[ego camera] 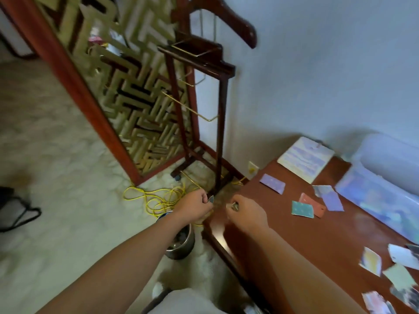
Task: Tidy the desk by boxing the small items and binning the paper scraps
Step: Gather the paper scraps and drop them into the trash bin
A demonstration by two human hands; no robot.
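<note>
The left hand (195,207) pinches a small grey paper scrap (211,199). The right hand (247,214) pinches a second small scrap (234,206) at the reddish-brown wooden desk's (294,245) near-left corner. A round metal bin (182,247) stands on the floor under the left forearm. Coloured paper pieces (302,209) lie on the desk to the right.

The left forearm (127,252) covers most of the metal bin (181,245) on the floor — only a curve of its wall and a dark slice of its inside show. The left hand (195,206) pinches the left scrap (211,199) and the right hand (246,214) the right scrap (234,206). Curled fingers (204,198) hide nearly all of both, so their shape cannot be told. The clear box (381,196) on the counter (306,241) is blurred and cut by the right edge — its contents are unreadable. The paper scraps (371,261) at the lower right are smeared too.
</note>
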